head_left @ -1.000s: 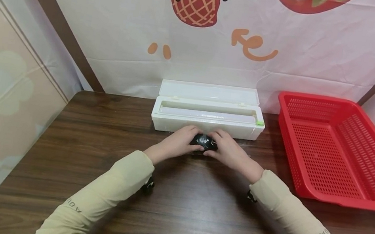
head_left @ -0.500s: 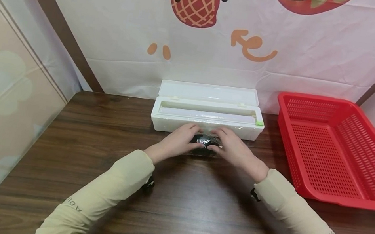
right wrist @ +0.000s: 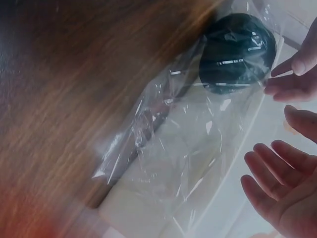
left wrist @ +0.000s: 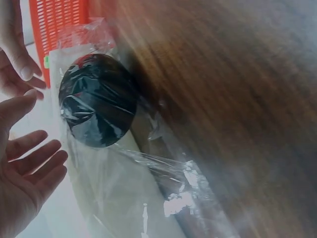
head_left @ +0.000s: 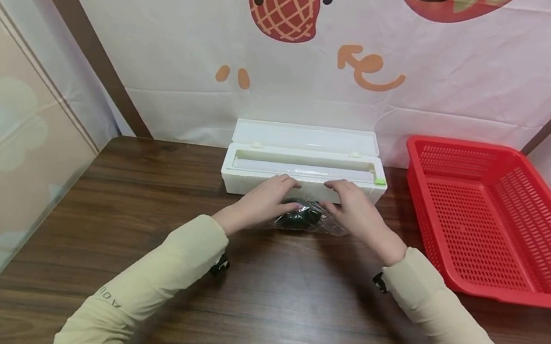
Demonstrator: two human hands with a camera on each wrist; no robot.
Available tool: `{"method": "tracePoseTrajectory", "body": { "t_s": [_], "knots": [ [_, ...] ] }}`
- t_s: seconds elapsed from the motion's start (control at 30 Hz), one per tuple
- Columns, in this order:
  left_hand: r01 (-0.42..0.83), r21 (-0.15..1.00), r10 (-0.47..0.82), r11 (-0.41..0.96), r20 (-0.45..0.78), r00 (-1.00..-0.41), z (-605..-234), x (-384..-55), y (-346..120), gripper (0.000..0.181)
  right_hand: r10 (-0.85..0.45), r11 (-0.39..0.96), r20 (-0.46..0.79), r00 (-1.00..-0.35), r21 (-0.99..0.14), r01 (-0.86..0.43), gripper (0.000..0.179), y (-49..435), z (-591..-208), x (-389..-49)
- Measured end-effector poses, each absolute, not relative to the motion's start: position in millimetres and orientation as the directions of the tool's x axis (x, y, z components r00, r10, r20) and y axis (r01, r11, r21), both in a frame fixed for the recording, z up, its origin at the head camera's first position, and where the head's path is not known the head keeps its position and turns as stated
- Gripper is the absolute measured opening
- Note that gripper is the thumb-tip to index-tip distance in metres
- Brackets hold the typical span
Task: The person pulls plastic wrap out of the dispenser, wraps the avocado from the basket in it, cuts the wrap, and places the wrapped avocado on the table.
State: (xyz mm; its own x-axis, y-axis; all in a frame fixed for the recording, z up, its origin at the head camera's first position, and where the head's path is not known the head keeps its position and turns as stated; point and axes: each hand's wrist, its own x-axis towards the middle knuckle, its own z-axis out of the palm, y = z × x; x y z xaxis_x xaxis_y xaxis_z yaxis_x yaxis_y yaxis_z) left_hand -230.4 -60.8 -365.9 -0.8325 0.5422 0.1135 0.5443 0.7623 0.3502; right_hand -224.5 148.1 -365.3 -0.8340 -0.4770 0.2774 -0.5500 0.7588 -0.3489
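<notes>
A rounded dark green object [head_left: 302,217], its exact kind unclear, sits on the table under clear cling film [head_left: 334,225]. In the left wrist view, the film is stretched tight over the dark object [left wrist: 98,101], with loose crinkled ends on both sides. My left hand [head_left: 263,200] is at its left, fingers loosely bent, thumb tip over the film in the head view; contact is unclear. My right hand [head_left: 361,216] is to its right, fingers spread and apart from the object. Just behind stands a white cling film box [head_left: 304,189], lid raised, with a roll [head_left: 302,169] inside.
A red plastic basket [head_left: 483,236] stands at the right of the brown wooden table [head_left: 287,315]. A green slider [head_left: 380,181] sits on the box's right end. Behind the table hangs a printed cloth [head_left: 178,35].
My right hand has drawn off to the right, away from the dark object, and its fingers have opened out. Loose film now shows at that side. My left hand has hardly moved.
</notes>
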Motion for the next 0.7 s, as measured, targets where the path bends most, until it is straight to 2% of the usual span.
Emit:
{"method": "tracePoseTrajectory", "body": {
  "t_s": [0.23, 0.47, 0.7],
  "knots": [
    [0.565, 0.348, 0.561, 0.748, 0.123, -0.819, -358, -234, -56, 0.046, -0.4, 0.763, 0.338, -0.852, -0.392, -0.514, 0.039, 155, -364, -224],
    [0.571, 0.35, 0.565, 0.743, 0.129, -0.815, -351, -237, -50, 0.046, -0.288, 0.772, 0.466, -0.837, -0.404, -0.491, 0.037, 163, -367, -226],
    [0.577, 0.339, 0.569, 0.743, 0.135, -0.811, -345, -240, -45, 0.048, -0.166, 0.772, 0.519, -0.838, -0.46, -0.438, 0.04, 172, -372, -233]
  ]
}}
